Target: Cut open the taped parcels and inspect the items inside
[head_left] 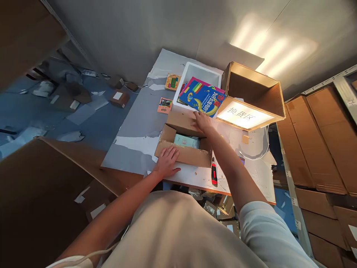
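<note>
Box of open brown cardboard sits near the white-topped bench's six-o'clock edge; steady it with your left hand, spread loosely at its seven; your right hand, grip unclear, should ease its tan flap at one.

An open cardboard box (flaps spread) holds a pale-green packet.

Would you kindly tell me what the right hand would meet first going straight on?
Probably the white box, just ahead of the right hand, though depth is unclear and the blue book might come first.
</note>
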